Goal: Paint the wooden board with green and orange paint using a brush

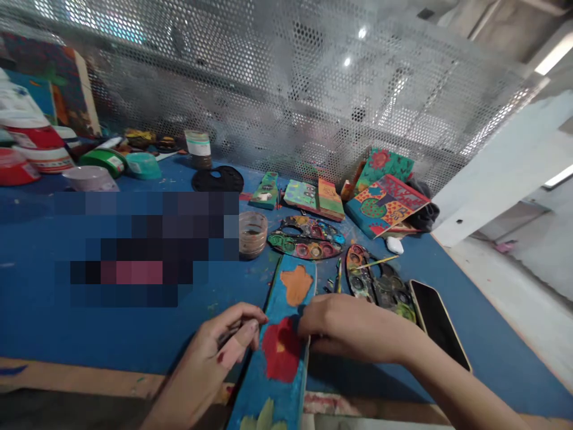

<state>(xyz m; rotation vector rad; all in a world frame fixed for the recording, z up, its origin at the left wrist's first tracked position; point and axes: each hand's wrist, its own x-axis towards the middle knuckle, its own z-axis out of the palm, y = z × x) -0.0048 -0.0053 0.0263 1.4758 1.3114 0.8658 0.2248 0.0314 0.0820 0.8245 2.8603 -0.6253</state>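
A long narrow painted board [262,391] runs away from me, its near end reaching past the table's front edge. It has a blue ground with an orange flower [296,285], a red flower [282,352] and a pale green shape at the near end. My left hand [226,343] is closed at the board's left edge, fingers curled and thumb folded in, with a red paint mark on the thumb. At the right edge, my right hand [333,325] bends its fingers down onto the board beside the red flower; its fingertips are partly hidden.
Beyond the board lie paint palettes [308,246], brushes [339,276] and a jar of murky water [253,236]. A phone [441,325] rests at the right near another palette [358,272]. Painted blocks [387,206] and paint tubs [102,162] stand before a perforated metal panel [268,77]. Pixels blur part of the left side.
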